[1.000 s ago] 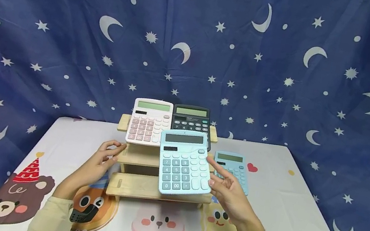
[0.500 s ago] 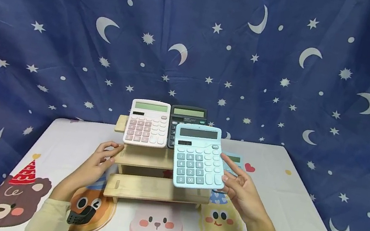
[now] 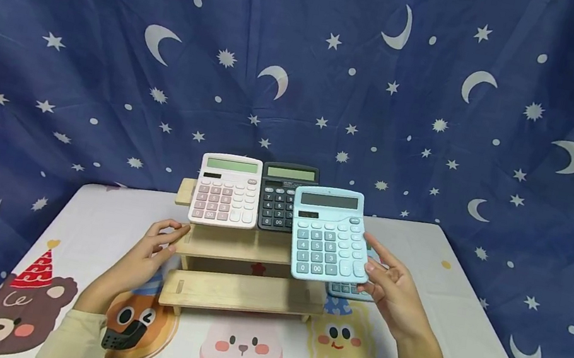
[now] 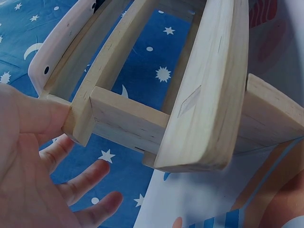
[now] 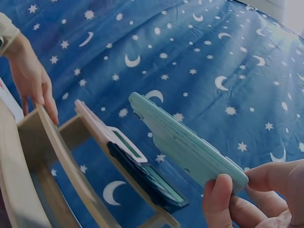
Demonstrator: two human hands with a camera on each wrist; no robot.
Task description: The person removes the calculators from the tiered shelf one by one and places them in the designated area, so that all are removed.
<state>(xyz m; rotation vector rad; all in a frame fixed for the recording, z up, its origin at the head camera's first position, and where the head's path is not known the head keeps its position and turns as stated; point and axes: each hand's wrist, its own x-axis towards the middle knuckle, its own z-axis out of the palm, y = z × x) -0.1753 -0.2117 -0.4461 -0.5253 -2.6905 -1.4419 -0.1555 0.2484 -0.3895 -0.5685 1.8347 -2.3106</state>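
Even light (wrist views dimmer)

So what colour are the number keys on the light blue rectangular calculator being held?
Grey-blue number keys, darker than the calculator around them; clearest in the head view.

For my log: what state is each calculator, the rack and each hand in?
Wooden rack: upright
Held blue calculator: raised, apart from the rack
Pink-and-white calculator: leaning back on the top tier
Black calculator: beside it, partly hidden
Second blue calculator: mostly hidden
Left hand: holding the middle tier's left end
Right hand: gripping the held calculator's edge
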